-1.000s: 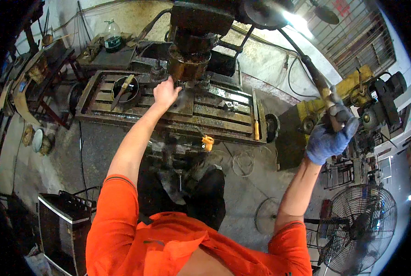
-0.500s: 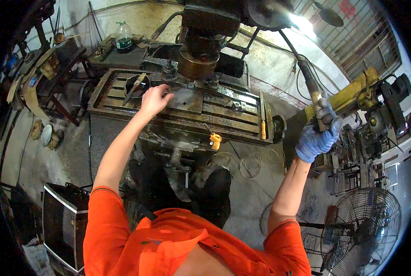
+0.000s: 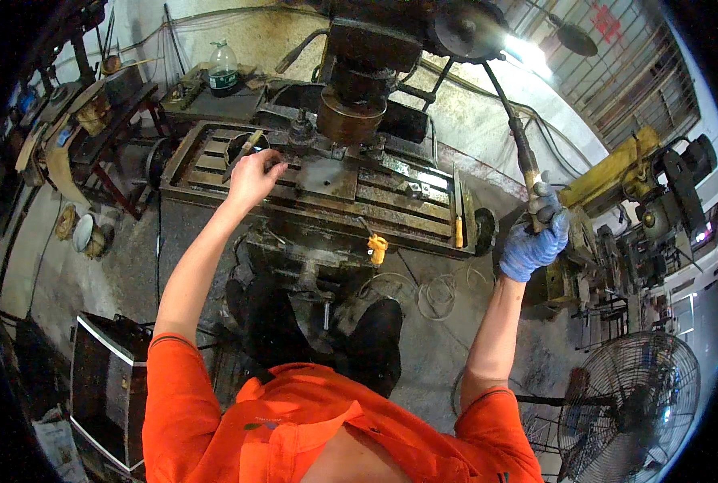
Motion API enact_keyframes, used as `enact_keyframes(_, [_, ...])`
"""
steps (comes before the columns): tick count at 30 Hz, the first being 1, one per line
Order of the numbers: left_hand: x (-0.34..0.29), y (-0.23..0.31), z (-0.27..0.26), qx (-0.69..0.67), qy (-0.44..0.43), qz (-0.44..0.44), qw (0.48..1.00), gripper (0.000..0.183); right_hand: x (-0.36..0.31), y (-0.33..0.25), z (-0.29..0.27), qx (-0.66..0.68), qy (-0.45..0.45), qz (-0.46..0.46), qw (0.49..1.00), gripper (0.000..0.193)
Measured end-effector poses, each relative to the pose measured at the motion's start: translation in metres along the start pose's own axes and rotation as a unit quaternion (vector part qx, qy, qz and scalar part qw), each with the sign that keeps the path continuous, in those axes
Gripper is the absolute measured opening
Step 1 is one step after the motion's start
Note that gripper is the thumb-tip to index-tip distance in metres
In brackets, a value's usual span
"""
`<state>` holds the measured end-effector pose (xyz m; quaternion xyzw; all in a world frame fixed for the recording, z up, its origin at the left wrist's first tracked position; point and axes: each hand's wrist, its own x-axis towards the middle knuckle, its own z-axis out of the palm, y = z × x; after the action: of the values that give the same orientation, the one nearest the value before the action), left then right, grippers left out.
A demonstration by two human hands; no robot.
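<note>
My bare left hand (image 3: 252, 177) hovers over the left part of the slotted machine table (image 3: 399, 211), close to a round dark bowl (image 3: 236, 146). Its fingers are curled in, and whatever they may hold is hidden. A stick with a pale end (image 3: 253, 140) lies across the bowl, partly behind the hand. My right hand (image 3: 536, 245), in a blue-grey knit glove, is wrapped around the grip of a long machine lever (image 3: 522, 149). Above the table hangs the machine's round spindle head (image 3: 351, 115), over a flat metal plate (image 3: 327, 179).
A yellow-handled tool (image 3: 458, 231) lies along the table's right end. On the front edge hangs a yellow object (image 3: 376, 248). A large bottle (image 3: 223, 66) stands behind on the left. Lower right is a caged fan (image 3: 628, 402); lower left, an open dark box (image 3: 105, 386).
My left hand has drawn away from the plate under the spindle, left and toward me, beside the bowl. My right hand has shifted slightly left with the lever. The view has moved a little.
</note>
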<state>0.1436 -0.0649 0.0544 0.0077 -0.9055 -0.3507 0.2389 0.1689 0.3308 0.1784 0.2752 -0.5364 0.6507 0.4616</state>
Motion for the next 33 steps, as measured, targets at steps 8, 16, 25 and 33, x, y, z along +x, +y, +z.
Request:
enact_keyframes(8, [0.0, 0.002, -0.011, 0.013, -0.011, -0.025, 1.0, 0.027, -0.011, 0.005, -0.005, -0.088, 0.034, 0.026, 0.995, 0.037])
enact_keyframes(16, [-0.018, -0.014, -0.074, 0.045, 0.003, -0.015, 0.999, 0.031, 0.001, 0.002, -0.001, -0.02, 0.05, 0.067, 0.996, 0.027])
enact_keyframes(25, [-0.234, -0.106, -0.316, 0.341, -0.092, -0.286, 0.891, 0.04, 0.044, 0.04, -0.118, -0.061, 0.072, 0.092, 0.991, 0.029])
enact_keyframes(33, [-0.442, -0.105, -0.346, 0.31, -0.236, -0.661, 0.642, 0.046, 0.08, 0.047, -0.104, -0.668, -0.046, -0.295, 0.682, 0.022])
